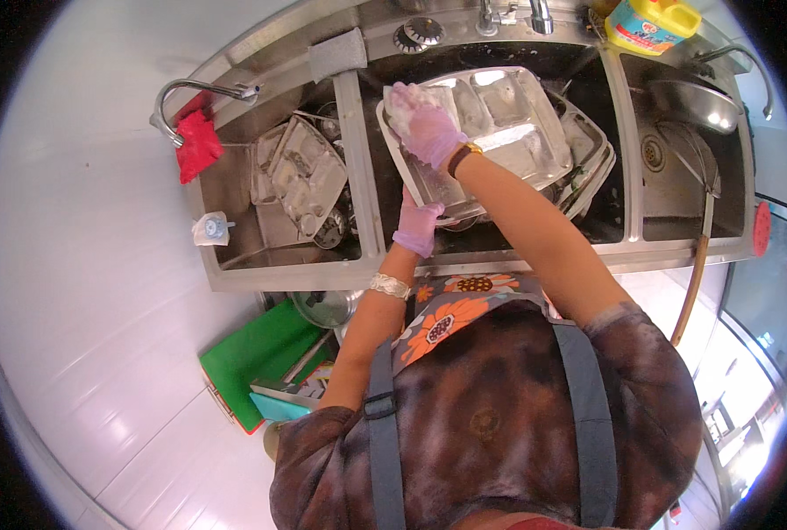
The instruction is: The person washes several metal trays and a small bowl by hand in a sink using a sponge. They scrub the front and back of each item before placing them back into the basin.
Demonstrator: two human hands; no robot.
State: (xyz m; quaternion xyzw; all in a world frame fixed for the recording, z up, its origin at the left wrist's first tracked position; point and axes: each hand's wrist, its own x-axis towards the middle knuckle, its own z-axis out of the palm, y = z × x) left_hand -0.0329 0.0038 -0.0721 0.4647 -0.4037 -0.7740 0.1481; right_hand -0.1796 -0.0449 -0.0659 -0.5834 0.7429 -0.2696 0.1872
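Note:
A steel compartment tray (517, 141) is tilted over the middle basin, above more stacked trays (592, 159). Both my hands wear thin pink gloves. My left hand (418, 225) grips the tray's near left edge, its fingers partly hidden behind the rim. Over the tray's upper left corner, my right hand (430, 131) is closed around a white, foamy wad (397, 108) pressed to the metal. Suds and glove blend together there, so the wad's exact kind does not show.
Dirty trays (309, 172) fill the left basin. A long wooden-handled strainer (695, 265) leans across the right basin beside a steel bowl (698, 104). Faucets (542, 18), a yellow jug (654, 25), a grey cloth (338, 55) and a red cloth (199, 146) line the sink.

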